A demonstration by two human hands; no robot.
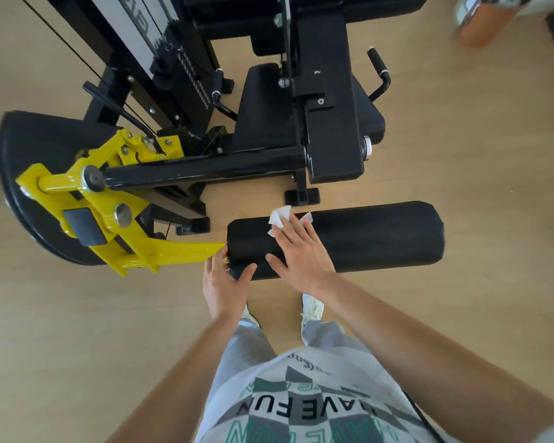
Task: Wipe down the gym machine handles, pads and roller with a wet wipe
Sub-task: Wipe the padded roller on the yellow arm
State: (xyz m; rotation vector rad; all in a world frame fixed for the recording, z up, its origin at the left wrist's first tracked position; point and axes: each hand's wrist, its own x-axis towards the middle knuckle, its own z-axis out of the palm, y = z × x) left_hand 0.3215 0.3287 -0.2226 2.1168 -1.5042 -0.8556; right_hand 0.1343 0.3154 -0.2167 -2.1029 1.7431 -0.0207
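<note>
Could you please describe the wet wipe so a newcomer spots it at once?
The yellow lever arm ends at a long black roller nearest the person. On it, under the right hand, the wet wipe is the only white, crumpled thing against black padding.

My right hand presses the wet wipe flat on the black roller; beside it, my left hand grips the roller's end.

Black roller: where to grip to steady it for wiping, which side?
Take the roller at its left end, beside the yellow arm, from the near side: it's a fat horizontal cylinder mounted there, so the left hand cups the end, leaving the top to the right hand and wipe.
</note>
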